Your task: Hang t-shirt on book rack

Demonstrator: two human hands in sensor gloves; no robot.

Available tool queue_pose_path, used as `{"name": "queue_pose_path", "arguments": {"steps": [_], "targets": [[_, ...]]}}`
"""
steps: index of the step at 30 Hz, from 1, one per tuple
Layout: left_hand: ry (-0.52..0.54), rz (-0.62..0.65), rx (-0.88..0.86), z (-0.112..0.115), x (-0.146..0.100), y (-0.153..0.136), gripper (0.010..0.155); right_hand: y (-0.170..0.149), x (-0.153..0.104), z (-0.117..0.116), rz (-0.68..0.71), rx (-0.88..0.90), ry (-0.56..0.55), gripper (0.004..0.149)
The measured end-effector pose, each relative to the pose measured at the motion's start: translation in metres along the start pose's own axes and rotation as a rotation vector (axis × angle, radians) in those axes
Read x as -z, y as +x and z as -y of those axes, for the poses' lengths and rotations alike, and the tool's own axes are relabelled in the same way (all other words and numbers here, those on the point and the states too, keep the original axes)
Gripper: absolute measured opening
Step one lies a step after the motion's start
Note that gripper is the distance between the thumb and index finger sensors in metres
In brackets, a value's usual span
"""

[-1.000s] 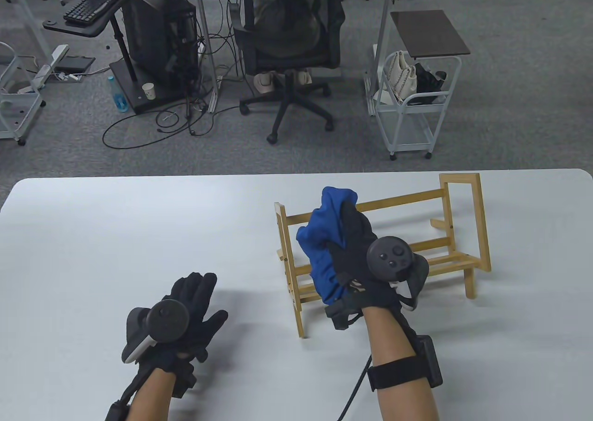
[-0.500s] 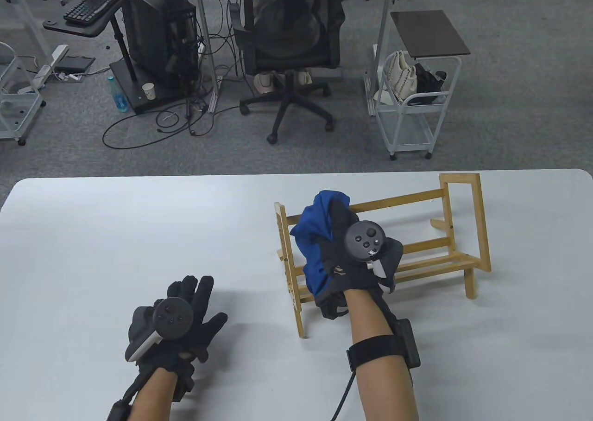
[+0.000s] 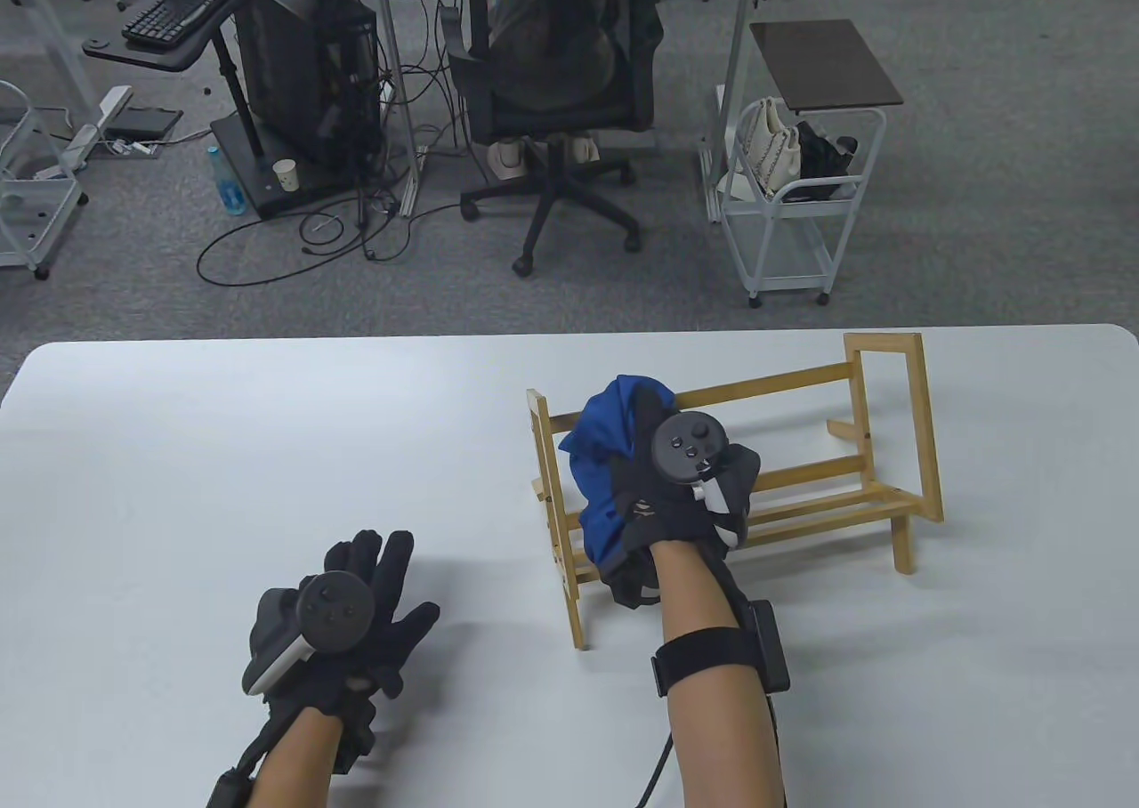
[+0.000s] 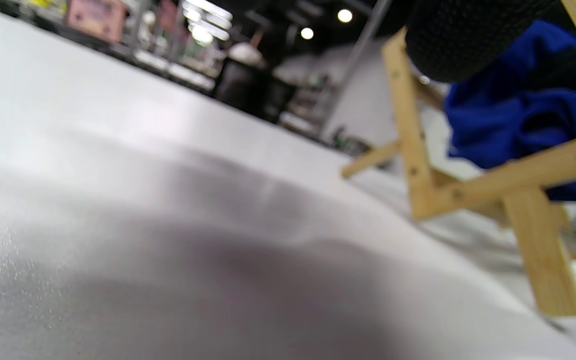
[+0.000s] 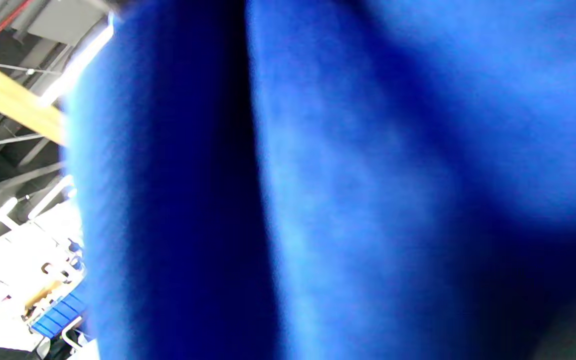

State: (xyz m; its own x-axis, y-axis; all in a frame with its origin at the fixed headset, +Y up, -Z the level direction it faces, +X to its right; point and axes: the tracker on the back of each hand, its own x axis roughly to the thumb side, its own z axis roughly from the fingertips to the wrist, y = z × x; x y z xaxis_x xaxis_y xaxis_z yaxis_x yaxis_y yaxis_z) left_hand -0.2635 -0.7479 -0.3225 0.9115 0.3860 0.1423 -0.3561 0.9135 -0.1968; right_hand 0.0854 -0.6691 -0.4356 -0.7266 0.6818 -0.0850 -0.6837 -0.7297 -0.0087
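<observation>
Blue t-shirt point(image 3: 598, 465) comes lower and closer to the wooden book rack point(image 3: 881, 496), carried by the right hand point(image 3: 681, 496).

Compared with a second ago, the right hand has moved down and a little toward 10 o'clock, so the bunched cloth now sits against the top rail near the rack's left end, at about 3 o'clock from the left hand point(image 3: 356, 617). The grip of the right hand is clenched around the t-shirt; the right wrist view is filled with blue cloth only. The left hand has hardly moved: it rests on the white surface point(image 3: 178, 452) with the fingers spread and grasps nothing. I judge the hanging is near but not done, because the cloth is still bunched in the hand and not yet draped over the rail.
</observation>
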Motion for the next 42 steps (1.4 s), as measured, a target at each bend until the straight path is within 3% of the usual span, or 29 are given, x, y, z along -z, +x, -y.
{"name": "queue_pose_path", "arguments": {"steps": [26, 42], "targets": [[-0.021, -0.018, -0.001, 0.0, 0.0, 0.001, 0.081, -0.008, 0.006, -0.012, -0.059, 0.042, 0.113, 0.078], [-0.004, -0.006, -0.007, -0.002, -0.001, 0.001, 0.08, -0.001, -0.014, 0.01, -0.021, 0.042, 0.096, 0.078]]}}
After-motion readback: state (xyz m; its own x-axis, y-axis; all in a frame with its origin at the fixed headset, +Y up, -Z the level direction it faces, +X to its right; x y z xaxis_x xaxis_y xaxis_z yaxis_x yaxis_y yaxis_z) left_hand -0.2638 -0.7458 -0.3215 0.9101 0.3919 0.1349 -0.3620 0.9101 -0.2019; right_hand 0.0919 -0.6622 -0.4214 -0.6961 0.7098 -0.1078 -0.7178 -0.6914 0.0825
